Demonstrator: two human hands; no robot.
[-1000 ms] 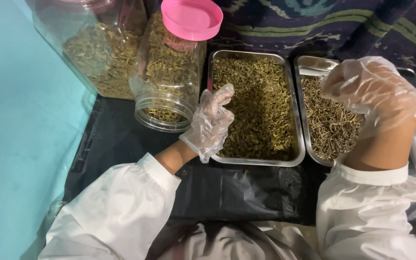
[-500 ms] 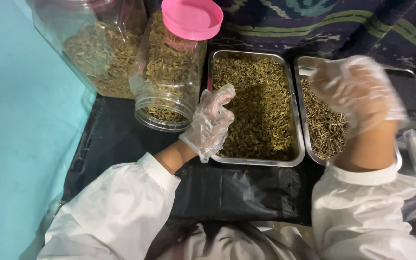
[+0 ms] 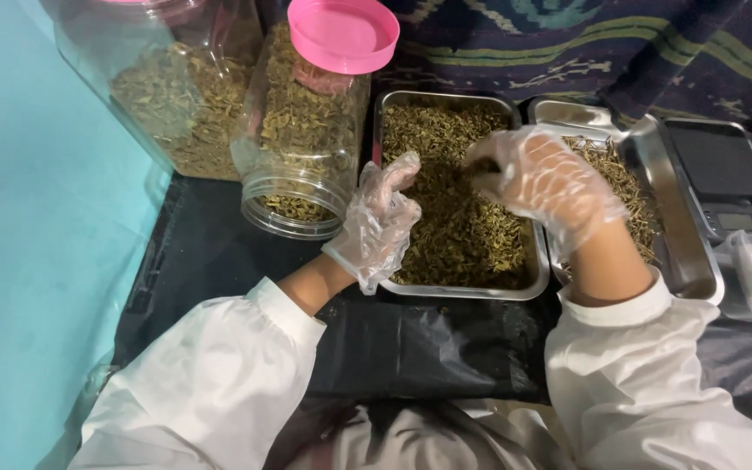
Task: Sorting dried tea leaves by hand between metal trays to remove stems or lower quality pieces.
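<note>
- Steel first: the left steel tray, centre of the frame, is filled nearly to its rim with greenish-brown dried herb pieces. The work in hand looks like pinching herb out of this tray, so a light pinch lifted straight up should keep crumbs from spilling over the low rim.
- The right steel tray, just beside it towards the right, holds darker, thinner dried stems; keeping the wrist clear of its near edge would help, since the two trays sit almost touching.
- The right hand, in a thin clear plastic glove, reaches across from the right, its fingers drawn narrow around a small dark pinch of herb over the upper part of the left tray.
- The left hand, gloved the same way, rests on the left edge of that tray, fingers loosely curled and holding nothing that shows.
- Two clear plastic jars lie tilted at upper left: the nearer jar, with a pink lid, and the farther jar; both hold similar dried leaf.
- A small digital scale sits at the right edge.
- Everything rests on a black plastic sheet; a turquoise surface fills the left, patterned dark cloth the top.
</note>
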